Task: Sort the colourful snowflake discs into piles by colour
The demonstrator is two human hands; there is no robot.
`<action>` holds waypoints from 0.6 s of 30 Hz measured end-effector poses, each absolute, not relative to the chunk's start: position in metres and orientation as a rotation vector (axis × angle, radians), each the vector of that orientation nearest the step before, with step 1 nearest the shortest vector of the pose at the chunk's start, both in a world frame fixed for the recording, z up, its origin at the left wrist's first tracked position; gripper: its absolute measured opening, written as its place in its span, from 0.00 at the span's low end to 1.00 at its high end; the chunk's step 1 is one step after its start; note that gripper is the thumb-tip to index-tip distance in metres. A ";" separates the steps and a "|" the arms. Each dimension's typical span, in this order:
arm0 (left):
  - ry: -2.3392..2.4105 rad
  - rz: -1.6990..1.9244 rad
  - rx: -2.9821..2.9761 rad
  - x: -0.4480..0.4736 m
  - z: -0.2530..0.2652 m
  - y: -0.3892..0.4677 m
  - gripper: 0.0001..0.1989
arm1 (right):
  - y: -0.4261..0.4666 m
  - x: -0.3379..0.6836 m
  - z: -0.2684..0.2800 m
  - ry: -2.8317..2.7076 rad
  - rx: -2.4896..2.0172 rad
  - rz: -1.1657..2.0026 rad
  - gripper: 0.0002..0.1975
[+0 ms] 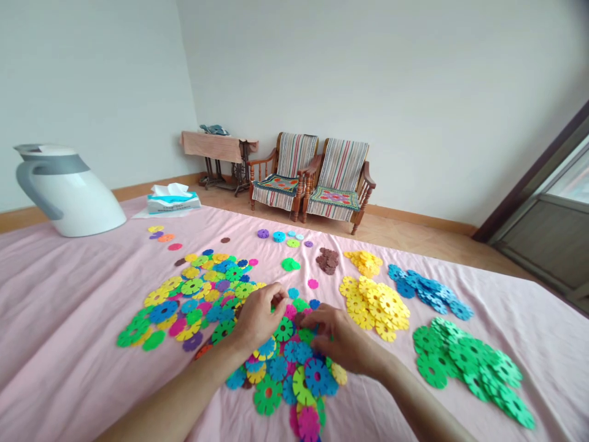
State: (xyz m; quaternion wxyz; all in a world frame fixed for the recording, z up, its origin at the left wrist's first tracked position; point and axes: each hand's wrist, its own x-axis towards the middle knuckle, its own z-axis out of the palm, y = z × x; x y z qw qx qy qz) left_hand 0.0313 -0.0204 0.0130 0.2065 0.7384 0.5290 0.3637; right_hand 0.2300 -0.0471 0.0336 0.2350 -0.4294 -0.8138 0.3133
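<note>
My left hand is closed with fingers curled over the mixed pile; whatever they hold is hidden. Low over the same pile is my right hand, its fingers bent and slightly blurred. At its fingertips shows a bit of dark brown, too unclear to name. Between and below both hands lie notched plastic discs in mixed colours, among them a blue disc, a green disc and a pink disc. More mixed discs spread to the left, such as a large blue one.
Single-colour piles lie to the right: brown discs, yellow discs, blue discs and green discs. A white jug and tissue box stand back left on the pink cloth. Two chairs stand beyond.
</note>
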 end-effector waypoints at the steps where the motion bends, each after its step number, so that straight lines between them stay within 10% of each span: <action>1: 1.469 1.016 2.054 0.031 0.013 -0.020 0.05 | -0.050 0.229 0.033 -2.238 -1.179 0.844 0.21; 18: 1.446 1.065 2.030 0.030 0.014 -0.021 0.05 | 0.063 0.200 0.023 -1.873 -1.515 0.624 0.02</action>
